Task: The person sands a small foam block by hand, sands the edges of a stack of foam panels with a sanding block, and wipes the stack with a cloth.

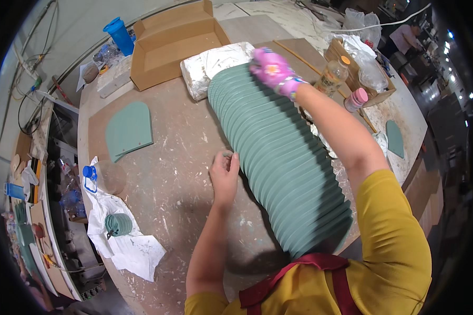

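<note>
A long row of green arch-shaped panels [278, 157] stands on edge, leaning like a fan, across the worn wooden table [168, 178]. My right hand [272, 69], in a pink patterned glove, rests on the far end of the row, next to a white plastic-wrapped bundle [213, 65]. My left hand [224, 169] is bare, with its fingers curled against the row's left side near the middle. Whether it grips a panel is unclear.
A single green panel [129, 130] lies flat at the left. An open cardboard box [171, 44] and a blue cup [120, 34] stand behind. White rags with a green roll [118, 224] lie front left. Bottles [332, 77] and another green panel [394, 137] are at right.
</note>
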Motion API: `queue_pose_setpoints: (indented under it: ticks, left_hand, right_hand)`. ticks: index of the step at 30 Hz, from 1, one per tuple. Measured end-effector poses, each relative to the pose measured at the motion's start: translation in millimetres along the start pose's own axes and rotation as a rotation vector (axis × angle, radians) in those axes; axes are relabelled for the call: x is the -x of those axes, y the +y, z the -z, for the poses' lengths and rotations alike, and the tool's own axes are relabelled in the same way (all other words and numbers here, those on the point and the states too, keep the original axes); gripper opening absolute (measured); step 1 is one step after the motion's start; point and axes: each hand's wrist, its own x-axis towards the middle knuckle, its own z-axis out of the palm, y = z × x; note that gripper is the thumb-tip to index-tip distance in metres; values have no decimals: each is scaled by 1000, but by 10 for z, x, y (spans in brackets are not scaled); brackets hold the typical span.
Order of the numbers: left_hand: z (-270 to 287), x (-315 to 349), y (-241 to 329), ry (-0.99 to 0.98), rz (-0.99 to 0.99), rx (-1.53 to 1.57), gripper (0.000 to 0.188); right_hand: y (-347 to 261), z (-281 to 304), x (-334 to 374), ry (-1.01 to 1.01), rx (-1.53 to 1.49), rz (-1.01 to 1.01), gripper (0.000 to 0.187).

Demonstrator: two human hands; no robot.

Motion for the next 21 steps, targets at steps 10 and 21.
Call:
queue_pose_setpoints:
  ticks: [10, 21]
  left_hand:
    - [-2, -8, -46, -15, 18, -11, 9]
    - [-81, -24, -35, -51, -13, 30, 10]
  right_hand:
    - [-813, 2, -24, -254, -408, 3, 26]
    - [-124, -203, -377, -83, -270, -116, 16]
